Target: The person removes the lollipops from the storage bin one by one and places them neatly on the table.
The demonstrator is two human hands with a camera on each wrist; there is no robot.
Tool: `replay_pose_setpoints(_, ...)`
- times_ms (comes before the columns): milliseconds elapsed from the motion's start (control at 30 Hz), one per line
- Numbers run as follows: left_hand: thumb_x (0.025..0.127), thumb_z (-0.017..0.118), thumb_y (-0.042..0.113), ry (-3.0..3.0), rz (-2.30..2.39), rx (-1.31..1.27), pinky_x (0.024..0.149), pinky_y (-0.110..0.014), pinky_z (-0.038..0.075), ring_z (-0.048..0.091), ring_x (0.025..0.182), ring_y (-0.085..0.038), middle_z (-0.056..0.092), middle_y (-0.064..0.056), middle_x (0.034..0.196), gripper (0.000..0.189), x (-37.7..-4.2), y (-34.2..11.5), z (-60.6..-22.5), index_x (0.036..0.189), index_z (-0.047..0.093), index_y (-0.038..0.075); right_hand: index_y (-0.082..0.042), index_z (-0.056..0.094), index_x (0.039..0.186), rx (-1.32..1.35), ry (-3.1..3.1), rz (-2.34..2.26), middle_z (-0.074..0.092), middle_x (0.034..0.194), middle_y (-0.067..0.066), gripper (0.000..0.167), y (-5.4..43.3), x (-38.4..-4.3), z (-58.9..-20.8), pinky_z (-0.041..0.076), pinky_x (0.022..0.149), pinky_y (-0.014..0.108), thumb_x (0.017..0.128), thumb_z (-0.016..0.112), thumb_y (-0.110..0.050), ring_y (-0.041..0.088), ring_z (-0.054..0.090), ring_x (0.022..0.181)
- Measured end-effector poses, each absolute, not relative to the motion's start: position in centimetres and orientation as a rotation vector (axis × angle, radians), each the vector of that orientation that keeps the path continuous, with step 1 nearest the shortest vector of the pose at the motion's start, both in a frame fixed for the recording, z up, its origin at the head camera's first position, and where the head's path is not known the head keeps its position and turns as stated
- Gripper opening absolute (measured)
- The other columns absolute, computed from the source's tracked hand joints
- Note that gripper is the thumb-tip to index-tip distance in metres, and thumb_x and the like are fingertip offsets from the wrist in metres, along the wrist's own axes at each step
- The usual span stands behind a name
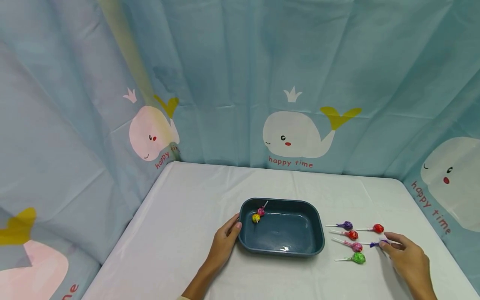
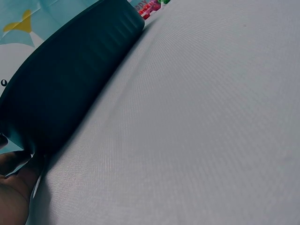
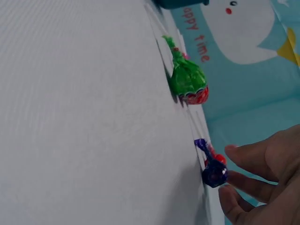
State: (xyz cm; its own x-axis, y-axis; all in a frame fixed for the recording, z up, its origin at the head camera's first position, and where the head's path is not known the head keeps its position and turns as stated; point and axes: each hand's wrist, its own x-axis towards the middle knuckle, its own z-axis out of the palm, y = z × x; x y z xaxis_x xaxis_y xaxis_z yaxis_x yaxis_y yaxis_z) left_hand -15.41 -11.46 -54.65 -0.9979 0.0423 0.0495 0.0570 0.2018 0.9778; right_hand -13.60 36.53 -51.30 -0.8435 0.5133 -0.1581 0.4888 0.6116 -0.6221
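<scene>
My left hand (image 1: 225, 241) grips the left end of a dark blue-grey rectangular tray (image 1: 281, 253), thumb near the rim; in the left wrist view its fingers (image 2: 28, 173) meet the tray's lower corner. Inside the tray lie a yellow lollipop (image 1: 256, 218) and a pink lollipop (image 1: 261, 211). Over on the right, my right hand (image 1: 408, 258) reaches a purple lollipop (image 3: 215, 173) lying on the table. Its thumb and fingertips are spread right at the wrapped candy head, with a gap between thumb and candy in the right wrist view.
Between tray and right hand lie another purple lollipop (image 1: 347, 225), two red ones, a pink lollipop (image 1: 356, 246) and a green lollipop (image 1: 358, 258), sticks mostly pointing left. A white cloth covers the table (image 1: 168, 233). Blue whale-print curtains (image 1: 225, 83) hang around it.
</scene>
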Motion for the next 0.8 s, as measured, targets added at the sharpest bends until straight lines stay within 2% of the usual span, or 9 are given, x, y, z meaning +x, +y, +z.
replay_pose_setpoints(67,0.112,0.056,0.033,-2.426,-1.975,-0.099,0.117,-0.020,0.040,0.048,0.150,-0.021,0.055,-0.004,0.159,0.050,-15.4,-11.4,-54.6,0.157,0.053,0.012,0.006,0.056,0.144,-0.872,-2.778,1.071,0.055,0.142,0.039,0.047,36.2,-13.6,-50.8,0.046,0.099,0.070,0.103,0.069,-0.012,0.058,0.051,0.125)
replay_pose_setpoints(200,0.112,0.056,0.037,-2.426,-1.969,-0.096,0.122,-0.034,0.040,0.048,0.150,-0.022,0.054,-0.005,0.159,0.052,-15.3,-11.4,-54.6,0.157,0.053,0.012,0.005,0.059,0.143,-0.820,-2.747,1.064,0.053,0.146,0.037,0.046,35.2,-13.7,-49.9,0.043,0.107,0.072,0.103,0.070,-0.015,0.057,0.048,0.130)
replay_pose_setpoints(333,0.111,0.056,0.039,-2.422,-1.971,-0.087,0.122,-0.042,0.039,0.048,0.150,-0.022,0.055,-0.005,0.159,0.053,-15.3,-11.3,-54.6,0.157,0.053,0.012,0.004,0.061,0.142,-0.725,-2.708,1.068,0.059,0.143,0.034,0.044,33.5,-13.9,-49.0,0.046,0.105,0.069,0.104,0.070,-0.016,0.054,0.051,0.130)
replay_pose_setpoints(400,0.111,0.056,0.038,-2.427,-1.960,-0.089,0.122,-0.042,0.039,0.048,0.150,-0.022,0.055,-0.005,0.159,0.052,-15.3,-11.3,-54.6,0.157,0.053,0.012,0.003,0.063,0.141,-0.674,-2.696,1.073,0.063,0.140,0.031,0.043,32.6,-14.0,-48.7,0.056,0.099,0.055,0.104,0.070,-0.017,0.051,0.056,0.128)
replay_pose_setpoints(533,0.112,0.056,0.034,-2.427,-1.954,-0.089,0.122,-0.042,0.039,0.049,0.149,-0.022,0.055,-0.005,0.158,0.050,-15.3,-11.4,-54.6,0.156,0.053,0.012,0.000,0.066,0.139,-0.554,-2.677,1.096,0.067,0.136,0.028,0.041,30.7,-13.9,-48.2,0.061,0.091,0.045,0.103,0.072,-0.021,0.048,0.063,0.123)
replay_pose_setpoints(567,0.112,0.056,0.034,-2.426,-1.956,-0.089,0.122,-0.042,0.039,0.049,0.149,-0.022,0.055,-0.005,0.158,0.050,-15.2,-11.4,-54.6,0.156,0.054,0.012,-0.001,0.067,0.138,-0.520,-2.673,1.098,0.069,0.135,0.027,0.041,30.3,-13.9,-48.1,0.062,0.087,0.037,0.103,0.073,-0.022,0.047,0.065,0.121)
replay_pose_setpoints(600,0.112,0.056,0.034,-2.424,-1.960,-0.089,0.122,-0.041,0.039,0.049,0.149,-0.022,0.055,-0.004,0.158,0.050,-15.2,-11.4,-54.6,0.156,0.054,0.012,-0.002,0.068,0.137,-0.483,-2.668,1.109,0.069,0.134,0.026,0.041,29.8,-13.9,-47.9,0.060,0.090,0.040,0.103,0.073,-0.024,0.046,0.065,0.121)
replay_pose_setpoints(733,0.111,0.056,0.038,-2.420,-1.967,-0.097,0.122,-0.042,0.039,0.048,0.150,-0.022,0.055,-0.004,0.159,0.052,-15.2,-11.4,-54.6,0.157,0.053,0.012,-0.007,0.071,0.135,-0.357,-2.642,1.147,0.075,0.124,0.021,0.042,27.7,-13.8,-47.6,0.049,0.080,0.012,0.100,0.077,-0.030,0.037,0.070,0.115)
replay_pose_setpoints(800,0.111,0.056,0.040,-2.420,-1.969,-0.098,0.122,-0.042,0.038,0.048,0.150,-0.022,0.055,-0.004,0.159,0.054,-15.1,-11.4,-54.6,0.157,0.053,0.013,-0.008,0.072,0.134,-0.304,-2.620,1.188,0.077,0.119,0.019,0.042,26.8,-13.9,-47.4,0.047,0.074,0.007,0.099,0.078,-0.031,0.034,0.073,0.110)
